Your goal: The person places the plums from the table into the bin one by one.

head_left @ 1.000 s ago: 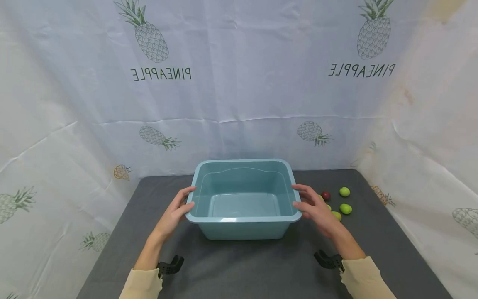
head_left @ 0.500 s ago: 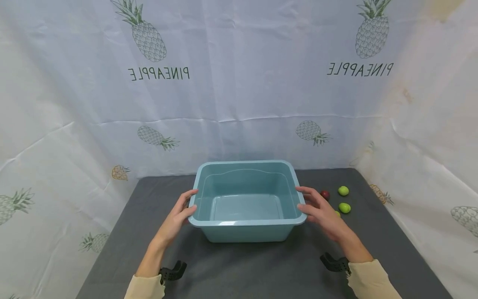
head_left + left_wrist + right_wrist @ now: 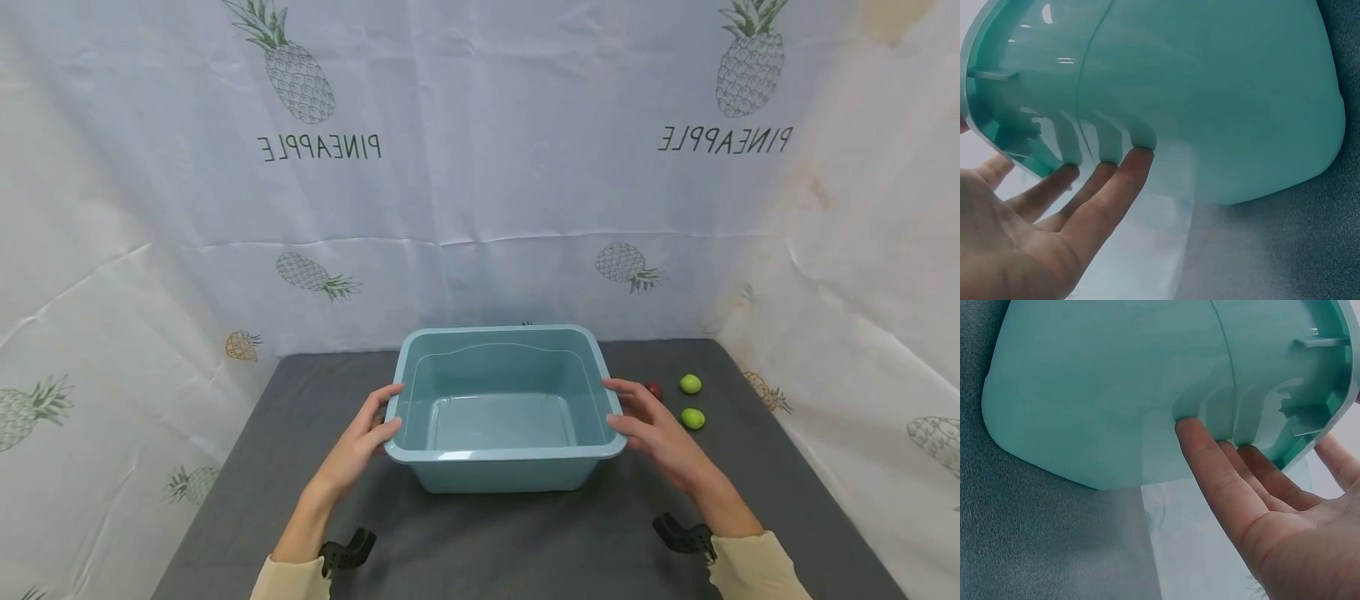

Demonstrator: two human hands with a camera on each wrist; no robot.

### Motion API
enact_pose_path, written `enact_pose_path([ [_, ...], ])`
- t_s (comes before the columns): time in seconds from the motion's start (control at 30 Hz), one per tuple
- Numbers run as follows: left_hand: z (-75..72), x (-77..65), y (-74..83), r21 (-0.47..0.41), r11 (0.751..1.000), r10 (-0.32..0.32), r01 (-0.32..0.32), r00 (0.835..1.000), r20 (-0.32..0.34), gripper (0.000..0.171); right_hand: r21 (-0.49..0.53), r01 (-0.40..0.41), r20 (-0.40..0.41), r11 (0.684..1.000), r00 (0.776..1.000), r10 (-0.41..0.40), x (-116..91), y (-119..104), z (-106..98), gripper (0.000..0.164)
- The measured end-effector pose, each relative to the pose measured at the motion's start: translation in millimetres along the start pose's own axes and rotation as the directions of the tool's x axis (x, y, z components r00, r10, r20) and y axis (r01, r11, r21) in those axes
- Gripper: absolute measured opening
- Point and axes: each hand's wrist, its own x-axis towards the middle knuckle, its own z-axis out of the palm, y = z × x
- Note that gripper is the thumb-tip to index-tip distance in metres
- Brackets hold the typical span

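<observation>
A light blue plastic basin [image 3: 498, 475] stands upright in the middle of the dark table, with nothing visible inside. My left hand [image 3: 358, 450] grips its left rim, thumb and a finger over the edge. In the left wrist view, fingertips [image 3: 1142, 156] press the basin's outer wall [image 3: 1241, 100] from below the rim. On the opposite side my right hand [image 3: 663, 437] holds the right rim in the same way. The right wrist view has its fingertips [image 3: 1188, 427] against the outer wall [image 3: 1097, 394]. Whether the basin's underside touches the table cannot be seen.
Right of the basin lie two small green fruits [image 3: 692, 401] and a dark red one [image 3: 655, 390], partly behind my right hand. A white pineapple-print curtain [image 3: 517, 200] hangs behind and at both sides of the dark table [image 3: 480, 550].
The basin has shifted to the right and slightly toward me, both hands moving along with it. Some green fruits beside the right hand are now covered by it.
</observation>
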Motion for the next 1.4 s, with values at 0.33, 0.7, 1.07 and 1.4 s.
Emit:
enact_pose_path([
  [0.33, 1.8, 1.2, 1.5, 0.001, 1.0, 0.016, -0.016, 1.0, 0.005, 0.057, -0.029, 0.028, -0.026, 0.999, 0.999, -0.029, -6.5, -2.0, -8.3, 0.057],
  [0.7, 5.8, 3.1, -1.5, 0.011, 1.0, 0.021, -0.021, 1.0, -0.019, 0.055, -0.178, 0.108, -0.157, 0.978, 0.978, -0.136, -10.1, 7.0, -23.8, 0.048],
  [1.07, 7.4, 1.4, -0.1, 0.002, 1.0, 0.013, -0.013, 0.999, -0.037, 0.052, -0.436, 0.069, -0.306, 0.897, 0.926, -0.22, -13.5, 31.4, -42.5, 0.041],
  [1.4, 14.2, 2.0, -1.8, -0.005, 0.999, 0.035, -0.035, 0.999, -0.028, 0.051, -0.503, -0.04, -0.408, 0.863, 0.892, -0.197, -16.9, 53.0, -58.6, 0.043],
])
